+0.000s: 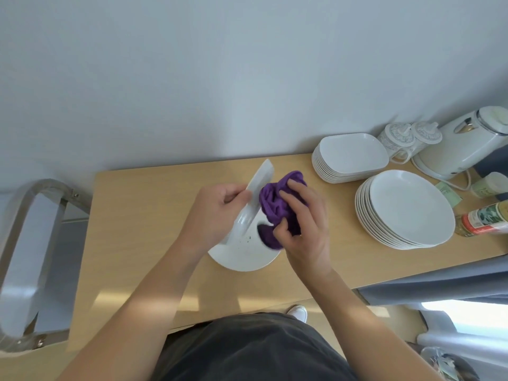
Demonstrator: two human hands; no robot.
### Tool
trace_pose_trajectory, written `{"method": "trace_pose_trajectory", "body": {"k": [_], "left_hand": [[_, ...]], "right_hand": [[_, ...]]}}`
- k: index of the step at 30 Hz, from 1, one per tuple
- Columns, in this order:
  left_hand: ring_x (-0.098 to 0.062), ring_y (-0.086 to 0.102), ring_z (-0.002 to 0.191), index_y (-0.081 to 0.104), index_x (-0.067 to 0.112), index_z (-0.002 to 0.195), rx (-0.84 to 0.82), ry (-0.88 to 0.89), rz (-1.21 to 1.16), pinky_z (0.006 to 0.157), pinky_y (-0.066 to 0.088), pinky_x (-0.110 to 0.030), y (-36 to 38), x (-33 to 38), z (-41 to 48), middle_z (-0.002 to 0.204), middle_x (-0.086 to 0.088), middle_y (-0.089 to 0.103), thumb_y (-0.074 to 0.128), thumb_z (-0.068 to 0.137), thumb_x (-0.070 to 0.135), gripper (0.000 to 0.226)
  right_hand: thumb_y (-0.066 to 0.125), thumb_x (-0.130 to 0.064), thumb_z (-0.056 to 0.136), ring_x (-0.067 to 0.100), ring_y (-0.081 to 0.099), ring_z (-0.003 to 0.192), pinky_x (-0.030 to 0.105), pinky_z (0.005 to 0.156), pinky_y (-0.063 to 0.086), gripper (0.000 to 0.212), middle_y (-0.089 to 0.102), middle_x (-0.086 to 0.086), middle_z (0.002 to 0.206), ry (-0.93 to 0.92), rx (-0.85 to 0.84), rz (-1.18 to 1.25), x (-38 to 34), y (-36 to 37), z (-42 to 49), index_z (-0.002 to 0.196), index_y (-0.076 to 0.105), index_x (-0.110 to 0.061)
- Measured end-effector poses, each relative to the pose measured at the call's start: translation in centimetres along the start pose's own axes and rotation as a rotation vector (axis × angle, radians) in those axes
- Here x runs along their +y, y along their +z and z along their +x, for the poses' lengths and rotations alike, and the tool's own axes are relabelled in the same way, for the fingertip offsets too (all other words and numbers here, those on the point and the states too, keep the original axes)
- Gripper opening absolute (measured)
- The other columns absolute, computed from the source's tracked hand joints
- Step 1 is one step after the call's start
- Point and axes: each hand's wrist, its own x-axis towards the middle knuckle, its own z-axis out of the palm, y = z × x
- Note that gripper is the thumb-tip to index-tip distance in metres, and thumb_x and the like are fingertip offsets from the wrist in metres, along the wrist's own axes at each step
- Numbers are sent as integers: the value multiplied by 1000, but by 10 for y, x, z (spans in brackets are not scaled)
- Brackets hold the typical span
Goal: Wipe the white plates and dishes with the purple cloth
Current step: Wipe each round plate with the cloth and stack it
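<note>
Two hands meet over the middle of a light wooden table (132, 215). At the far left stands a metal-framed chair (30, 237), just beside the table's end.

The left hand (217, 213) grips a white plate (259, 182) by its rim, fingers curled round the edge. It holds the plate steeply tilted, almost on edge, with the upper rim pointing toward the wall. Under it a second white plate (242, 257) lies flat on the table, with a few dark specks on its surface (whether the tilted plate's lower rim touches it I cannot tell).

Right of the tilted plate, the purple cloth (275, 204) is bunched up against that plate's face, and its lower fold reaches down onto the flat plate. The right hand (305, 229) clutches the cloth, fingers and thumb curled into its folds.

Farther right, near the wall, sits a stack of square white dishes (349, 155). Just in front of it is a stack of round white plates (406, 210). The two stacks are close together and well apart from the hands. Behind them stand two patterned lidded mugs (398, 136) and a white electric kettle (467, 141). At the right edge a jar with a red band (481, 221) lies on its side.
</note>
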Motion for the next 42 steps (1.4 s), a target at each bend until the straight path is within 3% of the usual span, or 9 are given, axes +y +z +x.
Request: {"method": "trace_pose_trajectory", "body": {"k": [8,11,14,18,24,29,33,38,42], "left_hand": [[-24,59,71,76,18,94,6,51,-49,72,48,-42,-9,4,-4,80,-3,72,56,97,30,24],[-20,36,66,67,3,88,5,46,18,64,29,-34,-12,1,-6,72,-4,50,54,91,38,38],[-32,31,63,62,-2,83,-2,54,34,64,25,-33,-11,0,-7,70,-5,42,53,91,37,41],[-24,55,69,76,16,90,52,15,-120,74,51,-43,-12,3,-4,77,-15,68,58,95,30,24],[-33,65,85,79,14,90,144,-73,-310,89,55,-56,-19,8,4,98,-31,69,59,97,13,21],[-13,63,74,78,23,86,66,-23,-166,77,55,-47,-14,7,1,79,-3,75,58,98,16,25],[-21,54,77,78,24,96,-9,-5,-103,83,53,-52,-19,2,1,87,-22,68,59,91,38,24],[-16,44,67,75,18,89,-19,17,39,64,35,-31,-16,4,-1,71,-5,57,56,94,36,26],[-15,36,61,67,4,83,-13,122,222,59,29,-30,-3,11,-1,67,-20,53,50,97,34,36]], "right_hand": [[51,-16,84,24,52,129,35,109,40,43,55,7,139,287,-77,242,-16,32,36,124,62,-5],[41,-27,84,11,59,97,34,87,46,38,64,-7,106,632,-96,296,-11,36,50,115,62,-22],[41,-32,80,34,64,90,45,76,48,34,63,3,92,658,-146,214,-2,38,48,106,62,-30],[54,-12,80,27,53,129,42,107,42,45,57,8,138,312,-119,249,-23,33,30,123,65,-8],[68,-5,72,34,45,132,51,106,43,41,54,4,138,-258,-187,60,-28,40,-30,111,61,-14],[56,-4,79,37,48,130,47,109,40,34,51,13,139,68,-14,191,-29,42,3,113,61,-1],[47,-4,86,30,48,128,35,110,36,33,53,13,138,271,-9,195,-12,39,42,116,60,1],[41,-12,87,26,50,123,37,107,39,38,56,5,135,445,-160,56,37,36,47,118,61,-4],[34,-14,73,28,48,98,18,80,36,23,55,2,111,531,-269,18,56,25,33,87,52,-13]]}}
